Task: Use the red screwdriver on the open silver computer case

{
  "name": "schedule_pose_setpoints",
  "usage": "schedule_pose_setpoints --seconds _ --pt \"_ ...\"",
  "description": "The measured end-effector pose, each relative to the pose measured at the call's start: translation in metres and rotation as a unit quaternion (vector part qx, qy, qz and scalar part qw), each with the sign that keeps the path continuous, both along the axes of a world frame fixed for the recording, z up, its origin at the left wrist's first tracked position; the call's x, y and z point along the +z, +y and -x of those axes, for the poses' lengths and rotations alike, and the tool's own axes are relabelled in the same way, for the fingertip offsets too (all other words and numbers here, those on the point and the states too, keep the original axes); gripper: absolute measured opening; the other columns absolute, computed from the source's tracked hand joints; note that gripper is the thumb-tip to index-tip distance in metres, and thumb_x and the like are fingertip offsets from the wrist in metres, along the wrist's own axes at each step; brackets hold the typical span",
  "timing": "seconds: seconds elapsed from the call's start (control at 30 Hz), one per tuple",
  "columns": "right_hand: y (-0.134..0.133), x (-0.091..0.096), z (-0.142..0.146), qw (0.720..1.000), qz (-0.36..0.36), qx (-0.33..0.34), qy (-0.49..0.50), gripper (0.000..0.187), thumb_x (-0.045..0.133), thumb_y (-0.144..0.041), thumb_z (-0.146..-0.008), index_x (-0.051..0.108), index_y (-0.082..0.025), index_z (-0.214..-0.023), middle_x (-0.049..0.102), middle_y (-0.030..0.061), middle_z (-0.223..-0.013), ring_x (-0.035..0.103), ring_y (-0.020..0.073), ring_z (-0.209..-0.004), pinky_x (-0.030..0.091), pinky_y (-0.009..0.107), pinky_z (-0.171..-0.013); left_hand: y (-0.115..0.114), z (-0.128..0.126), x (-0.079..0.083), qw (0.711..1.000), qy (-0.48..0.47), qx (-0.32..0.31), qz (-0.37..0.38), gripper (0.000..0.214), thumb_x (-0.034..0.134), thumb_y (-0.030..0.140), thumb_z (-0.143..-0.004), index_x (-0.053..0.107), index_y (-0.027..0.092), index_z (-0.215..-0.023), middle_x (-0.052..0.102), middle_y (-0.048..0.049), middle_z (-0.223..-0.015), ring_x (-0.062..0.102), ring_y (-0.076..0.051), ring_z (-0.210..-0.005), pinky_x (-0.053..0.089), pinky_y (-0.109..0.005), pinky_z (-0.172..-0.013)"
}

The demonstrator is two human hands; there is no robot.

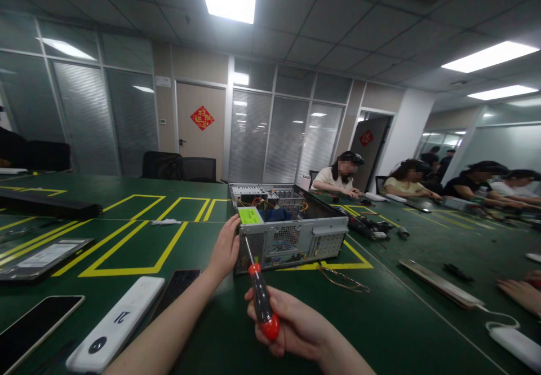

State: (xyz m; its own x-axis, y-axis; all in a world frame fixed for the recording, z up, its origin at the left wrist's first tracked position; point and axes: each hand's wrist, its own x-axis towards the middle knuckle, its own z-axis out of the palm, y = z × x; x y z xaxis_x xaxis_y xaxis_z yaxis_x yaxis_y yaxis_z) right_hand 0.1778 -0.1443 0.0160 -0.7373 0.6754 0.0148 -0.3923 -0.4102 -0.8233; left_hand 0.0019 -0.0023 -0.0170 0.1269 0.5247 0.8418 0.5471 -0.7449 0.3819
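Observation:
A silver desktop computer case (291, 242) lies on its side with its top uncovered and its rear panel facing me. Colored wires and a bright green label (250, 215) show at its upper left. My left hand (225, 246) grips the case's left rear corner, its fingers along the side. In my right hand (287, 318) is a screwdriver (262, 296) with a red and black handle, its fingers wrapped round the grip. The shaft points up and away at the panel's left part. Whether the tip touches a screw I cannot tell.
On the green table (203, 301) with yellow tape lie a white device (120, 321), a phone (40, 330), a dark phone-like slab (175, 290) and a hard drive (46, 257). Thin wires (344, 280) rest right of the case. Several people sit along the right side.

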Motion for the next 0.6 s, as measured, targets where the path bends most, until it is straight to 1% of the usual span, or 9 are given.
schedule_pose_setpoints --seconds 0.23,0.33,0.43,0.5,0.53,0.6 --pt "-0.002 0.002 0.0 0.999 0.001 0.028 -0.021 0.039 0.062 -0.033 -0.077 0.05 -0.015 -0.109 0.052 0.0038 -0.088 0.061 0.0125 -0.064 0.044 0.017 -0.042 0.0 0.0 0.0 1.0 0.003 -0.002 -0.002 0.042 0.03 0.024 -0.093 0.031 0.02 -0.135 0.036 -0.0109 -0.141 0.032 -0.021 -0.132 0.029 -0.047 -0.109" --pt "-0.007 0.006 -0.003 0.999 -0.005 0.01 -0.043 0.038 0.058 -0.026 -0.074 0.048 -0.017 -0.109 0.054 0.0041 -0.088 0.061 0.0142 -0.065 0.042 0.017 -0.041 0.001 0.0 0.0 1.0 0.002 -0.005 -0.012 0.042 0.03 0.024 -0.093 0.031 0.02 -0.135 0.037 -0.0114 -0.14 0.034 -0.022 -0.131 0.029 -0.049 -0.109" --pt "-0.013 0.01 -0.012 0.995 -0.021 -0.069 -0.071 0.041 0.052 -0.024 -0.07 0.042 -0.02 -0.11 0.055 0.002 -0.084 0.059 0.0125 -0.06 0.034 0.015 -0.037 0.001 0.0 0.0 1.0 0.003 -0.005 -0.012 0.043 0.029 0.024 -0.093 0.031 0.021 -0.135 0.037 -0.0114 -0.14 0.034 -0.023 -0.131 0.029 -0.049 -0.109" --pt "-0.016 0.01 -0.021 0.981 -0.046 -0.139 -0.126 0.042 0.051 -0.029 -0.073 0.038 -0.023 -0.112 0.054 -0.0014 -0.077 0.053 0.0095 -0.052 0.027 0.015 -0.035 0.001 0.0 0.0 1.0 0.003 -0.005 -0.007 0.043 0.029 0.025 -0.093 0.031 0.021 -0.135 0.036 -0.0113 -0.141 0.033 -0.023 -0.132 0.029 -0.049 -0.109" --pt "-0.017 0.01 -0.027 0.967 -0.065 -0.176 -0.173 0.04 0.05 -0.033 -0.077 0.035 -0.024 -0.113 0.053 -0.0031 -0.073 0.049 0.0076 -0.047 0.023 0.015 -0.034 0.0 0.0 0.001 1.0 0.004 -0.004 -0.003 0.043 0.03 0.025 -0.093 0.031 0.021 -0.135 0.036 -0.0111 -0.141 0.033 -0.023 -0.132 0.029 -0.05 -0.109" --pt "-0.017 0.007 -0.036 0.923 -0.107 -0.233 -0.286 0.036 0.045 -0.043 -0.083 0.033 -0.024 -0.111 0.05 -0.0068 -0.064 0.038 0.0045 -0.039 0.024 0.016 -0.037 -0.001 0.0 0.001 1.0 0.006 -0.003 0.002 0.043 0.03 0.026 -0.093 0.031 0.021 -0.135 0.036 -0.0109 -0.141 0.033 -0.023 -0.132 0.029 -0.049 -0.109"
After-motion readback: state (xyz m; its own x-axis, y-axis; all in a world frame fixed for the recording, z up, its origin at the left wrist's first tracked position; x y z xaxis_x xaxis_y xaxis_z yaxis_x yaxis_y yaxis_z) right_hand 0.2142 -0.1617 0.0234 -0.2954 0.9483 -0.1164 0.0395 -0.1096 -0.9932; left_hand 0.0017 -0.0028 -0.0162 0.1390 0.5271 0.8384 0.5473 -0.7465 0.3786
